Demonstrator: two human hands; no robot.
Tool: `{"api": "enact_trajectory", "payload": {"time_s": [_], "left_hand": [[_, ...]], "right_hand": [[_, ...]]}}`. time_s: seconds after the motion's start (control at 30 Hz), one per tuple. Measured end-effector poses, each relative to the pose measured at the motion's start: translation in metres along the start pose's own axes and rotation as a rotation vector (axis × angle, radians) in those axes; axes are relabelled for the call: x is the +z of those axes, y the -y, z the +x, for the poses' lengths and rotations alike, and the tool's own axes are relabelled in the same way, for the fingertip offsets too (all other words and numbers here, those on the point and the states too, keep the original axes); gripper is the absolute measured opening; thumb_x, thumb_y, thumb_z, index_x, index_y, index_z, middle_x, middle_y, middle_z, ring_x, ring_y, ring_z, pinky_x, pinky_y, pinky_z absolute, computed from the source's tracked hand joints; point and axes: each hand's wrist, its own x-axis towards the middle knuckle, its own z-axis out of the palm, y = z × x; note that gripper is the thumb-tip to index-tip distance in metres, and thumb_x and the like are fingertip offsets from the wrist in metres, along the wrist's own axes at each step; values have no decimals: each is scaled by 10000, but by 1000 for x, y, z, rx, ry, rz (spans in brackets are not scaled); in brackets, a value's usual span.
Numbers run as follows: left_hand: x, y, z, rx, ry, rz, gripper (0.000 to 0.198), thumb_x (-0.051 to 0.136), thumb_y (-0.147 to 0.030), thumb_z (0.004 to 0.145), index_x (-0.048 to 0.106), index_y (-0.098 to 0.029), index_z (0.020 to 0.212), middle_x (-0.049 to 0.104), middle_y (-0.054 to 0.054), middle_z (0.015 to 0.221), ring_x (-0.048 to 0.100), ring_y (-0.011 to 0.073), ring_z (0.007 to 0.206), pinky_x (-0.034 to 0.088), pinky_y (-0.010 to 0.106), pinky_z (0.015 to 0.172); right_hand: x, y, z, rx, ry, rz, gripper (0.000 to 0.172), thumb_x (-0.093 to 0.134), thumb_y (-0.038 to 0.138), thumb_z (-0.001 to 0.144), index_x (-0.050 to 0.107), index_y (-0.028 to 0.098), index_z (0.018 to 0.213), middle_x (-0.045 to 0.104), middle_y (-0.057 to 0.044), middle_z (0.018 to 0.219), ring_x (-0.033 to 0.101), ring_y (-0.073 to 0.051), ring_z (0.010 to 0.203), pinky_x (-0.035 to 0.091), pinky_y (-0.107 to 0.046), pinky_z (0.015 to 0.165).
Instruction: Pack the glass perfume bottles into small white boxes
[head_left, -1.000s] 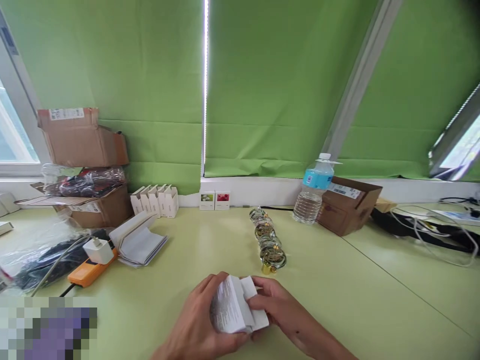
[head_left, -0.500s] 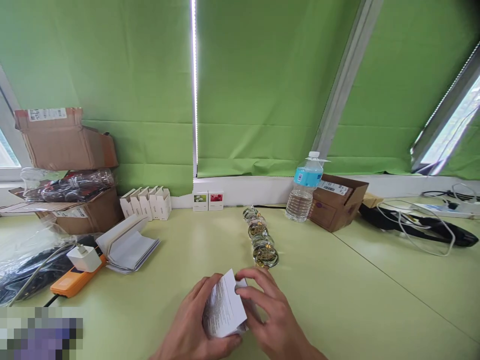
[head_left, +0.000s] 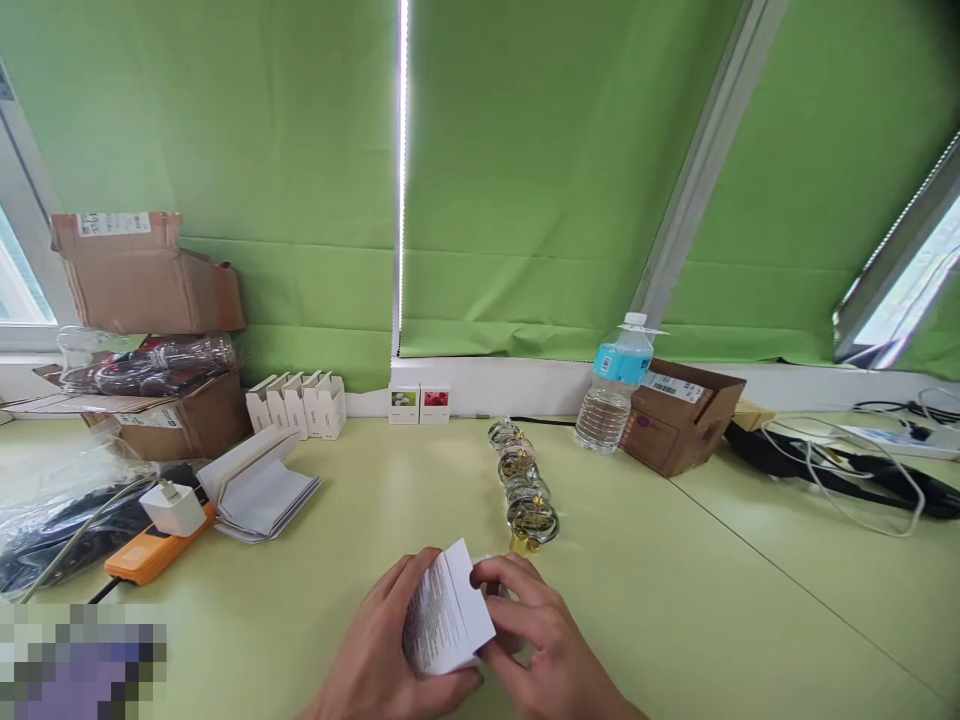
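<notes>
My left hand [head_left: 394,640] is closed around a small white paper box [head_left: 448,612] with fine printed text on its face. The thumb lies along the lower edge and the fingers wrap the far side. My right hand [head_left: 544,630] is at the box's right end, its curled fingers against the flap and edge. What lies behind those fingertips is mostly hidden. Just beyond the hands runs a row of round, clear glass pieces with gold parts [head_left: 523,485]; a gold cap-like piece [head_left: 523,543] sits at its near end.
Several white boxes [head_left: 296,405] stand at the back left, with two small picture boxes [head_left: 418,404] beside them. Folded white papers [head_left: 262,495] lie near an orange power strip [head_left: 150,550]. A water bottle [head_left: 611,390] and a cardboard box [head_left: 679,420] stand back right.
My right fingers have shifted slightly at the box's end, the index finger dropping a little. The box stays in my left hand. The view has turned slightly left.
</notes>
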Motion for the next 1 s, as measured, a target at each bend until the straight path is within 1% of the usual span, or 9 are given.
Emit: {"api": "enact_trajectory", "payload": {"time_s": [0.13,0.23,0.37,0.5,0.67,0.77,0.83,0.93,1.0], "left_hand": [[3,1,1,10,-61,-1,570,725,-281,637,483,-247,1152,625,33,1037,626,216,916,538,302,802],[3,2,1,-2,-126,3,611,735,-353,655,474,-239,1196,622,61,1102,623,241,980,536,332,847],[-2,2,0,7,-82,-6,584,700,-405,712,470,-233,1221,623,75,1120,623,241,994,537,345,862],[-3,5,0,16,-75,26,643,728,-387,672,473,-236,1243,615,84,1175,604,263,1055,519,365,911],[1,12,-1,-23,-97,30,702,743,-341,637,463,-236,1272,601,76,1221,588,267,1097,511,357,930],[4,15,-2,-36,-147,10,735,751,-305,601,463,-230,1272,595,76,1224,580,275,1104,499,376,950],[5,16,-2,-40,-160,2,740,746,-291,589,464,-228,1270,598,77,1213,583,277,1091,500,384,945],[7,19,-2,-20,-132,23,742,738,-302,594,460,-233,1278,591,89,1232,572,292,1109,496,395,951],[9,22,-2,35,-94,58,792,753,-305,571,444,-246,1298,567,94,1278,549,307,1149,475,406,982]], "right_hand": [[-2,1,2,-21,28,-4,164,530,76,778,604,201,702,604,-44,939,546,-184,863,444,-290,756],[-4,6,4,83,88,43,143,528,126,822,608,208,737,604,-31,860,552,-181,859,442,-292,799],[-5,10,2,213,135,99,72,559,216,831,605,198,778,591,-36,836,545,-198,864,448,-303,816],[-7,8,1,261,87,97,80,577,267,813,583,196,776,576,-35,808,548,-198,800,464,-300,759],[-10,3,0,208,46,170,147,523,204,823,654,216,757,651,-44,808,610,-203,795,489,-272,705],[-9,0,-3,305,-7,209,173,531,231,836,692,216,775,687,-60,853,635,-218,848,501,-295,756],[-9,-1,-3,408,-31,322,190,540,293,851,705,200,840,695,-73,888,643,-222,859,505,-319,792],[-10,-1,2,525,28,544,264,536,358,871,684,158,959,668,-44,736,626,-187,693,512,-312,694],[-10,0,6,554,108,599,254,537,339,873,675,150,972,608,0,631,566,-150,587,481,-273,603]]}}
